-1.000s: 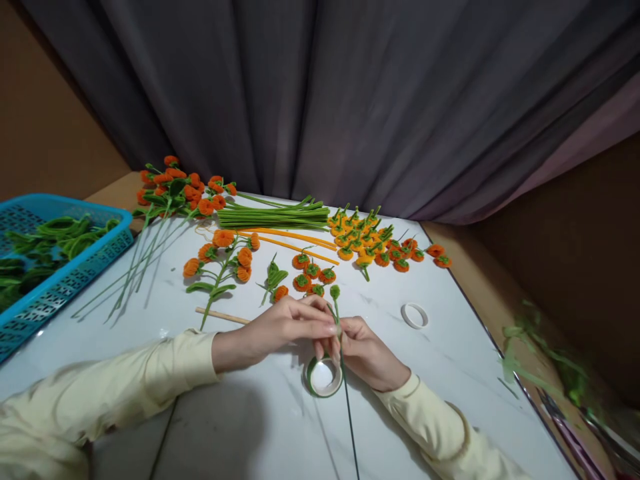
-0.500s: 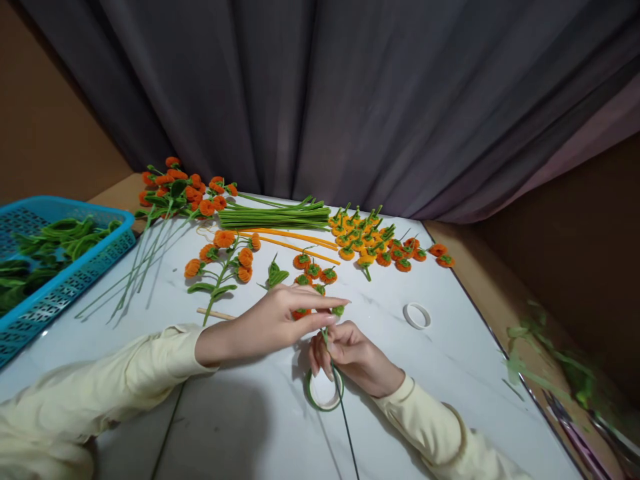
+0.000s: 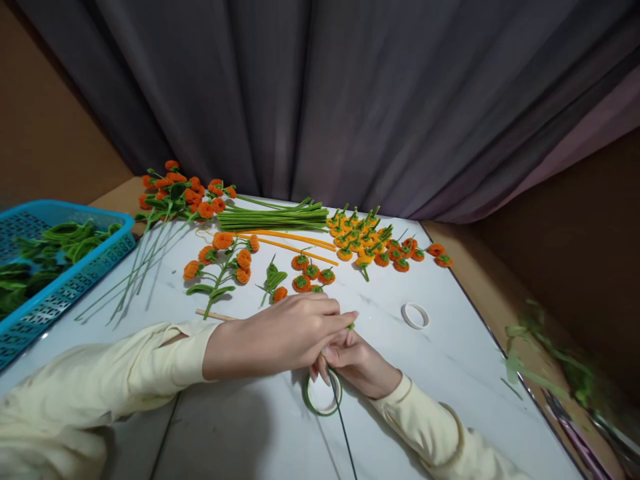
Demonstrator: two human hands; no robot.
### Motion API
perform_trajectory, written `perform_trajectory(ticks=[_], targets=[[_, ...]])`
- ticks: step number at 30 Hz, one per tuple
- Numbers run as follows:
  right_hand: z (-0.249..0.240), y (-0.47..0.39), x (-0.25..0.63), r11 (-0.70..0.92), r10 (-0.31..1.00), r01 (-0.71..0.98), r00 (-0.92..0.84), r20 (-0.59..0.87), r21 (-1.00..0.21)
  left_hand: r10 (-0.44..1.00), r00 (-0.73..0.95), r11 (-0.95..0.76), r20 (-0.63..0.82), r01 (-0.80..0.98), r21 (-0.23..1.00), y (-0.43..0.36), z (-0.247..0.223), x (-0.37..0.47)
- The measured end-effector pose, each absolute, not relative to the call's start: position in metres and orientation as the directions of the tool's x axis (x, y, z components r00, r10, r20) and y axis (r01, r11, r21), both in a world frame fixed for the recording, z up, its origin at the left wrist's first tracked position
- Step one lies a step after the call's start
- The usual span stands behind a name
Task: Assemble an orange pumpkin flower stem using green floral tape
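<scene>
My right hand (image 3: 363, 363) pinches a thin dark green wire stem (image 3: 345, 423), whose lower end slants down toward me. My left hand (image 3: 293, 330) reaches across from the left, its fingers closed over the upper end of the stem against my right fingers. Only a bit of green tip (image 3: 351, 327) shows beyond the left fingertips; what else they cover is hidden. Just below my right fingers is a roll of green floral tape (image 3: 309, 402) with a white core. Orange pipe-cleaner flower heads (image 3: 301, 283) lie just beyond my left hand.
Left stands a blue basket (image 3: 107, 257) of fuzzy green leaves. Across the back lie finished orange flowers (image 3: 193, 197), green pipe cleaners (image 3: 273, 217) and yellow flower heads (image 3: 360, 233). A white ring (image 3: 415, 315) lies right; an assembled orange flower stem (image 3: 217, 287) lies left. Green tape scraps (image 3: 545, 360) hang by the right edge.
My left hand has come down and right, its stretched fingers now curled over the green tip that showed before. My right hand stays in nearly the same spot with the stem.
</scene>
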State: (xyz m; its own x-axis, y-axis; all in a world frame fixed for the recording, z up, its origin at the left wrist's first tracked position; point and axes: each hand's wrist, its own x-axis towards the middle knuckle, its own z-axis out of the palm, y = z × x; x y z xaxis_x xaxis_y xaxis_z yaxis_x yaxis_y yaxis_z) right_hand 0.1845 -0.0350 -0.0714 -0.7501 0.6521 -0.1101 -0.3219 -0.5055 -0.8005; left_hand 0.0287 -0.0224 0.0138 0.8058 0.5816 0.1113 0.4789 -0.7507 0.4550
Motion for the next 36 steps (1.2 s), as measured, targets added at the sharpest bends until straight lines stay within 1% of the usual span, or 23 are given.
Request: perform_trajectory(ticks=[4, 7, 9, 17, 21, 23, 25, 27, 29, 30, 32, 33, 35, 36], targets=[[-0.072, -0.035, 0.186, -0.507, 0.650, -0.331, -0.753, -0.101, -0.796, 0.664, 0.740, -0.679, 0.105, 0.539, 0.499, -0.029, 0.011, 0.020], [-0.073, -0.035, 0.186, -0.504, 0.659, -0.324, -0.744, -0.113, -0.801, 0.681, 0.724, -0.663, 0.109, 0.546, 0.512, -0.030, 0.006, 0.017], [-0.074, -0.034, 0.186, -0.509, 0.658, -0.319, -0.743, -0.122, -0.800, 0.660, 0.742, -0.686, 0.112, 0.536, 0.492, -0.030, 0.005, 0.017], [-0.072, -0.036, 0.185, -0.534, 0.650, -0.288, -0.741, -0.168, -0.795, 0.508, 0.855, -0.823, 0.100, 0.449, 0.348, -0.031, 0.009, 0.019], [-0.072, -0.037, 0.186, -0.540, 0.657, -0.301, -0.735, -0.171, -0.786, 0.509, 0.857, -0.837, 0.077, 0.472, 0.276, -0.036, 0.008, 0.019], [-0.073, -0.036, 0.187, -0.524, 0.654, -0.292, -0.740, -0.158, -0.800, 0.512, 0.852, -0.838, 0.112, 0.466, 0.284, -0.035, 0.008, 0.016], [-0.074, -0.034, 0.188, -0.496, 0.655, -0.280, -0.742, -0.143, -0.822, 0.549, 0.821, -0.817, 0.159, 0.486, 0.310, -0.028, 0.010, 0.007], [-0.074, -0.033, 0.189, -0.487, 0.658, -0.280, -0.740, -0.137, -0.827, 0.652, 0.734, -0.748, 0.190, 0.580, 0.323, -0.014, 0.014, -0.011], [-0.075, -0.033, 0.190, -0.498, 0.657, -0.287, -0.741, -0.140, -0.818, 0.769, 0.599, -0.639, 0.222, 0.719, 0.274, 0.004, 0.019, -0.037], [-0.075, -0.033, 0.190, -0.504, 0.656, -0.290, -0.741, -0.142, -0.813, 0.822, 0.530, -0.567, 0.207, 0.791, 0.228, 0.015, 0.021, -0.053], [-0.076, -0.033, 0.189, -0.510, 0.652, -0.292, -0.745, -0.142, -0.809, 0.911, 0.383, -0.403, 0.150, 0.905, 0.137, 0.036, 0.023, -0.084], [-0.076, -0.033, 0.189, -0.511, 0.649, -0.291, -0.747, -0.142, -0.809, 0.945, 0.308, -0.320, 0.111, 0.940, 0.115, 0.045, 0.022, -0.098], [-0.077, -0.033, 0.189, -0.513, 0.648, -0.294, -0.749, -0.139, -0.807, 0.979, 0.202, -0.203, 0.027, 0.974, 0.104, 0.061, 0.020, -0.119], [-0.078, -0.032, 0.190, -0.512, 0.650, -0.300, -0.748, -0.135, -0.805, 0.987, 0.163, -0.160, -0.013, 0.980, 0.120, 0.066, 0.018, -0.127]])
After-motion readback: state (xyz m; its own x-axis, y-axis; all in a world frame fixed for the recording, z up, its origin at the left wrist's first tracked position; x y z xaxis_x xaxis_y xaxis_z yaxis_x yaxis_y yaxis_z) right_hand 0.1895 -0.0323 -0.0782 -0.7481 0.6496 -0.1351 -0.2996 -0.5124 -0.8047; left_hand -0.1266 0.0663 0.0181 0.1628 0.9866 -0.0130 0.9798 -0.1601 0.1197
